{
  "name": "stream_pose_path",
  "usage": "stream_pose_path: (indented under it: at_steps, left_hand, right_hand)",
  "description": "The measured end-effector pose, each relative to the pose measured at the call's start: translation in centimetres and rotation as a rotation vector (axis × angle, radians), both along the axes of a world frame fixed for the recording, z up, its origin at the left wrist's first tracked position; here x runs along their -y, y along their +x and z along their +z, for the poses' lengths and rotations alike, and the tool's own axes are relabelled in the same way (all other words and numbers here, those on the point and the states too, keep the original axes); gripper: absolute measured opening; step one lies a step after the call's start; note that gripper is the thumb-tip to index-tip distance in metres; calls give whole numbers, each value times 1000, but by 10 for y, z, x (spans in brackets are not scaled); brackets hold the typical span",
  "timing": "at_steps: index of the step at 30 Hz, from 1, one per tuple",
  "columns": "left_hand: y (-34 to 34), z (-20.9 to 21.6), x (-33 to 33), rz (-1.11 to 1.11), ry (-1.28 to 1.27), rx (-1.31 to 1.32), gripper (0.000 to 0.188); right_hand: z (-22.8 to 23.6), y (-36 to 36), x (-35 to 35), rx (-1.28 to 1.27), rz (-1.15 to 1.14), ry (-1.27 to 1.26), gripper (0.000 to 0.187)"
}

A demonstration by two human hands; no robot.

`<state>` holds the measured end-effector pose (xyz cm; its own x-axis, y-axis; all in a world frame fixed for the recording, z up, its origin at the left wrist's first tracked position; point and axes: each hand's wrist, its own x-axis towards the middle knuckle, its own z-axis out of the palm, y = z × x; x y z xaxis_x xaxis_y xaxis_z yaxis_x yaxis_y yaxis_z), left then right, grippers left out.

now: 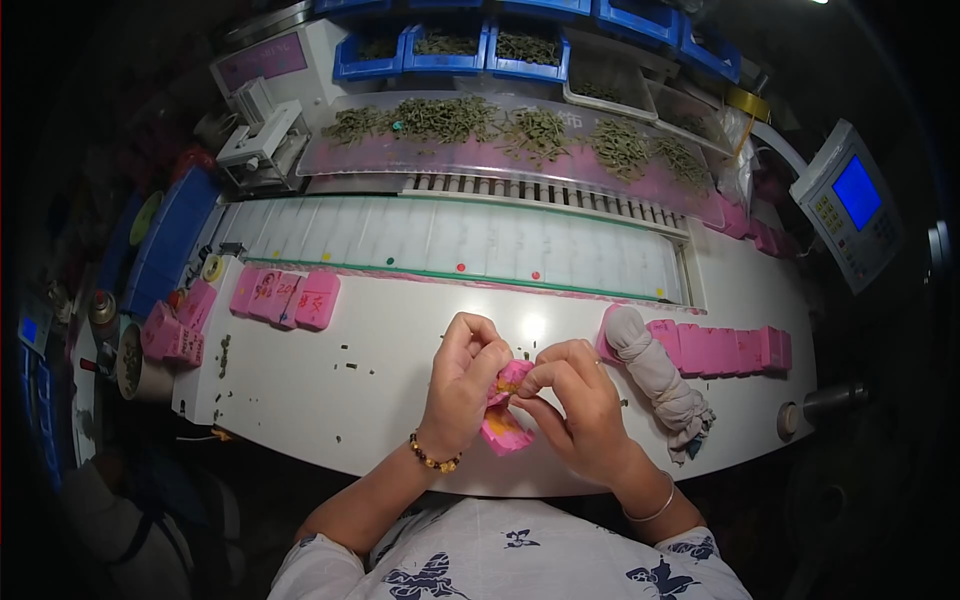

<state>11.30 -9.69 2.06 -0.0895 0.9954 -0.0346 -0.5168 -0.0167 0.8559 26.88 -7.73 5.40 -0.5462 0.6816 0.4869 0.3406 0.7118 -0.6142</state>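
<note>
Hands meet over the near edge of the white surface (300, 400), and I see both working 1 small pink packet (506, 425) with yellow on it. My left hand (462, 385) curls its fingers (478, 345) tight onto the packet's upper left edge; my right hand (578, 400) pinches the top of the same packet between thumb and forefinger, so both are grasping it. The packet hangs between the 2 palms, just above the surface (whether it touches, I cannot tell). Just right of my right hand lies a knotted white cloth bundle (660, 375), and behind it a row of pink blocks (725, 350). Another cluster of pink blocks (285, 297) sits well apart to the left. Beyond them runs a white conveyor belt (450, 240), with heaps of small green pieces (520, 130) on the tray behind.
</note>
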Motion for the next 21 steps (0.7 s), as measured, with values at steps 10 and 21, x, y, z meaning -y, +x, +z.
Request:
stream_pose_path:
  at_steps: [10,21]
  left_hand:
    - [-2,-5,-7,81,-94,-46,9]
    - [-13,5,-10,50,-100,-121,16]
  right_hand:
    - [11,4,-3,27,123,3,23]
    - [7,22,-15,-417,-48,-626,10]
